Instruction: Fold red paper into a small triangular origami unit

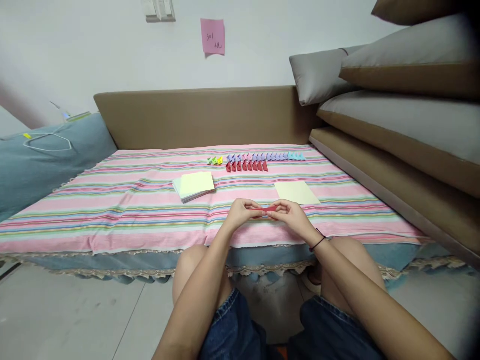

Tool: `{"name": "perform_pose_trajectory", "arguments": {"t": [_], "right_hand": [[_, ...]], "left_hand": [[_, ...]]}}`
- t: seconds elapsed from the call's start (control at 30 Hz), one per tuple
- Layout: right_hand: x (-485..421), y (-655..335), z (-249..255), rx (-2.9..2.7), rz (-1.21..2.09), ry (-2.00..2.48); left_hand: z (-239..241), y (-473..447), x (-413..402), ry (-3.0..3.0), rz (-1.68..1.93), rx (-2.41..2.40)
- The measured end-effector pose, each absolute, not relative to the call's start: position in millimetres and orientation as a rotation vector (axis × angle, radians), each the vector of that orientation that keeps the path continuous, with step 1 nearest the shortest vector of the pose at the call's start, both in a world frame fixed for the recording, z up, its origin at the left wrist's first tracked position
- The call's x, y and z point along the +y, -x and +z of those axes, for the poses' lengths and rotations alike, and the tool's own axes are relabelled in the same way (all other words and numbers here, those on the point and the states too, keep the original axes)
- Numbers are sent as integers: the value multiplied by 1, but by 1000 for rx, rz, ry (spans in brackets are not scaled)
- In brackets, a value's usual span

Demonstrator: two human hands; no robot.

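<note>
My left hand (240, 211) and my right hand (289, 214) meet just above the near edge of the striped cloth (123, 210). Both pinch a small folded piece of red paper (269, 208) between fingertips. A black band circles my right wrist. Farther back lies a row of several small folded paper pieces (258, 157) in yellow, purple and blue, with a shorter row of red folded pieces (246, 166) in front. A stack of pale yellow paper squares (195, 185) sits to the left and a single yellow sheet (297, 192) to the right.
The cloth covers a low bed with a brown headboard (202, 117). Grey and brown cushions (405, 100) are stacked along the right side. A blue pillow with a white hanger (48, 145) lies at left. A pink note (212, 36) is stuck on the wall. My knees are below the bed edge.
</note>
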State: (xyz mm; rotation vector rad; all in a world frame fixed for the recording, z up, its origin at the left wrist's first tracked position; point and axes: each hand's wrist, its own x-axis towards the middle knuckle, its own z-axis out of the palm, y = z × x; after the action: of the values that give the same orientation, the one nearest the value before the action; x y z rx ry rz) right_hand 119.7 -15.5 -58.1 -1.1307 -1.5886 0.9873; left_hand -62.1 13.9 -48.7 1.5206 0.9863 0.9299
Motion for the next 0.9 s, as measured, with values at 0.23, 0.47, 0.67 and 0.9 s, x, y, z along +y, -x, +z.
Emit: {"name": "perform_pose_trajectory", "arguments": {"t": [0.23,0.47,0.67,0.9], "right_hand": [[-18,-121,-42,-1612,1097,1192],[-10,-129,-25,-1601,1121,1279],[3,-139,-26,-1519,1207,1285],[19,-149,-30,-1463,1370,1223]], "left_hand": [[-48,60,14,-1447,903,919],[-44,52,19,-1415,986,896],[-46,45,29,-1380,1012,900],[-42,46,34,-1356,1020,937]]}}
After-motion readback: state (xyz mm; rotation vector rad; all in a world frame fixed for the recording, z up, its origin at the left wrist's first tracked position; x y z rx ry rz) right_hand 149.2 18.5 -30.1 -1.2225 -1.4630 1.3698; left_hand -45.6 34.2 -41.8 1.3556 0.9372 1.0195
